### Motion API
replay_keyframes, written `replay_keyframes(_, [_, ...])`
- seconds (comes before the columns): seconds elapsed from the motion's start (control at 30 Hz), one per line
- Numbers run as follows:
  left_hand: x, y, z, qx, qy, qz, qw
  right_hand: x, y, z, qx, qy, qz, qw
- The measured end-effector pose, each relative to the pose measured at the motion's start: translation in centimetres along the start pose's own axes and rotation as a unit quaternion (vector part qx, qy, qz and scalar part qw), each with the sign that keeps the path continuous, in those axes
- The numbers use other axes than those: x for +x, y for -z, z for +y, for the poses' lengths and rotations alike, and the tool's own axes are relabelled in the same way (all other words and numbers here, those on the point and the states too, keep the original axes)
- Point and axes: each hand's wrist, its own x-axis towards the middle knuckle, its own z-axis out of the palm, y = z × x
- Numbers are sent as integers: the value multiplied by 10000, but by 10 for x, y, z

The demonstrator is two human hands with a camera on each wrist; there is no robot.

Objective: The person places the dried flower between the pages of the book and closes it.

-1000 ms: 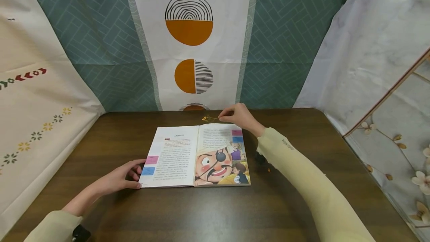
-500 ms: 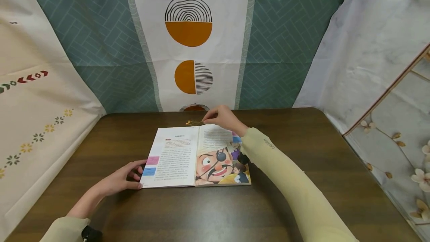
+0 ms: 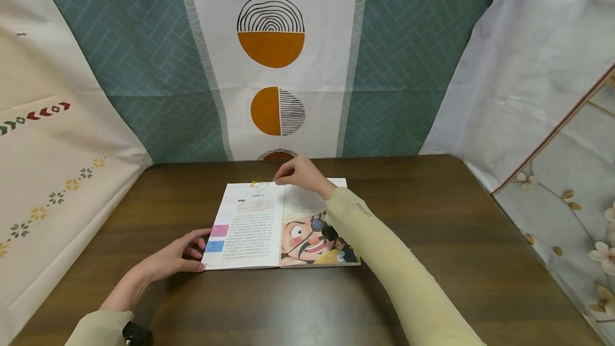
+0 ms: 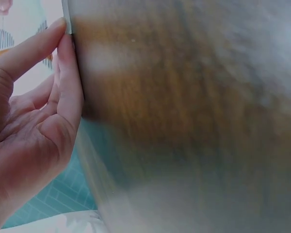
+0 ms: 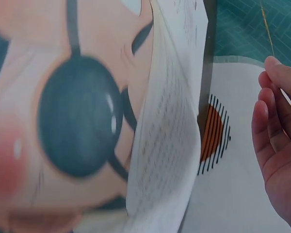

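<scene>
An open book (image 3: 250, 234) lies on the wooden table, text on its left page and a cartoon of a man with an eye patch on its right page. At the book's lower left corner, my left hand (image 3: 168, 259) holds the edge between thumb and fingers, as the left wrist view also shows. My right hand (image 3: 302, 176) is over the top of the book near the spine. Its thumb and forefinger pinch the thin stem of a small sprig with yellow flowers (image 3: 256, 183), whose head overlaps the top of the left page. In the right wrist view the stem (image 5: 266, 26) rises from the fingertips.
The brown table (image 3: 408, 191) reaches back to a patterned cloth (image 3: 288, 9). Cream cloth (image 3: 57, 175) hangs on the left and a pale flowered cloth (image 3: 552, 175) on the right. My right sleeve (image 3: 384, 260) crosses the book's right side.
My right hand has moved left along the book's top edge, carrying the flower sprig from above the right page to the left page. My left hand has stayed at the corner.
</scene>
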Motion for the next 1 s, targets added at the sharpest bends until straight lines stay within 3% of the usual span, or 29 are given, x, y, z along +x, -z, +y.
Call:
replay_keyframes(0.47, [-1,-1,1,69,-47,75,9999,12,-35,0,157,-200,-311,9992])
replay_keyframes(0.73, [-1,0,2,83,10,55,9999,10,-49,-2,128,-352,-920,9951])
replay_keyframes(1.0, [-1,-1,2,22,-22,29,10000,6,-55,-7,144,-506,-1151,9920])
